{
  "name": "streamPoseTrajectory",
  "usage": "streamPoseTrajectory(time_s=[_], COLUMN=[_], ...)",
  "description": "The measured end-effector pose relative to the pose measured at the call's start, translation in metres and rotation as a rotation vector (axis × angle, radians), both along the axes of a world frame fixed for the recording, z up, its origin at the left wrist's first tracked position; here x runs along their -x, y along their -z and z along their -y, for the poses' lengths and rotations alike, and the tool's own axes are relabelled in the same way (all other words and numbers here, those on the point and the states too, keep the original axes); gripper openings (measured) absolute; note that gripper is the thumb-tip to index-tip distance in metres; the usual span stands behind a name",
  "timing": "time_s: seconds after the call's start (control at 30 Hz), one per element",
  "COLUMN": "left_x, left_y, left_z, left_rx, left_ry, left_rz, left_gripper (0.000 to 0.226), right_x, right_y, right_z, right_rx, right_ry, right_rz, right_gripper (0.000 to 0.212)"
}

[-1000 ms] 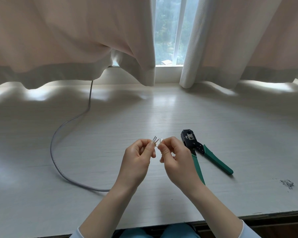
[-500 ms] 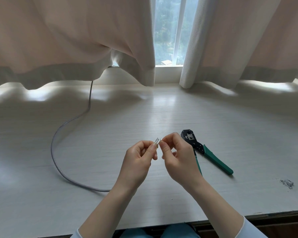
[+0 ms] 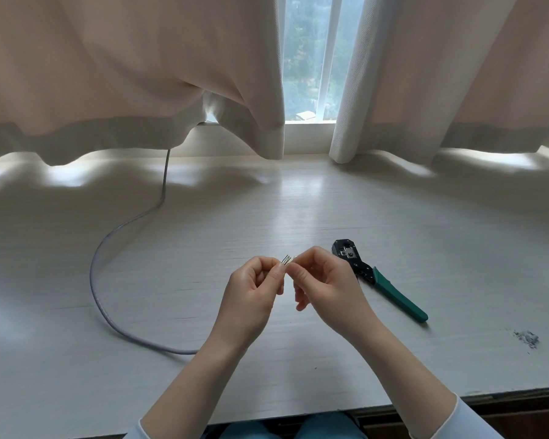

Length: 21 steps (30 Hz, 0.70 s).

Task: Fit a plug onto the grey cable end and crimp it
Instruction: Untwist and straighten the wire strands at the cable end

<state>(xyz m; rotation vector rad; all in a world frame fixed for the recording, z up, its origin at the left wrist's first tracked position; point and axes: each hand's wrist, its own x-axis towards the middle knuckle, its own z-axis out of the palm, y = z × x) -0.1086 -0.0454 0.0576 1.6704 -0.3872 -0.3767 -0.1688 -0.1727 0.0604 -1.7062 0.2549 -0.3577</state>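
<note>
A grey cable (image 3: 108, 236) loops across the white desk from under the curtain and runs beneath my left forearm. My left hand (image 3: 251, 293) pinches the cable end, where short bare wires (image 3: 286, 260) stick out above my fingertips. My right hand (image 3: 324, 280) pinches a small clear plug (image 3: 293, 258) right against those wires. The plug is mostly hidden by my fingers, so I cannot tell whether the wires are inside it. A crimping tool (image 3: 377, 280) with a black head and green handles lies on the desk just right of my right hand.
Beige curtains (image 3: 140, 74) hang over the back of the desk (image 3: 298, 201), with a window (image 3: 308, 58) between them. A small pile of grey scraps (image 3: 527, 338) lies at the right. The desk's front edge runs along the bottom, above my lap.
My right hand has moved slightly left, bringing the plug close against the wire tips. The left hand has barely moved, and the crimping tool lies where it was.
</note>
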Motion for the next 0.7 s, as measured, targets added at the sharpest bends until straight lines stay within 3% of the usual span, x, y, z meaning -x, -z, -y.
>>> streamPoseTrajectory(time_s=[0.37, 0.7], left_x=[-0.004, -0.003], left_y=[0.001, -0.001], left_z=[-0.003, -0.004], left_rx=[0.050, 0.065], left_ry=[0.013, 0.029], left_rz=[0.014, 0.024], left_gripper=[0.016, 0.016], right_x=[-0.003, -0.001], right_y=[-0.008, -0.011], right_z=[0.003, 0.009], right_rx=[-0.027, 0.147], right_ry=[-0.014, -0.079], right_rz=[-0.051, -0.084], right_gripper=[0.019, 0.015])
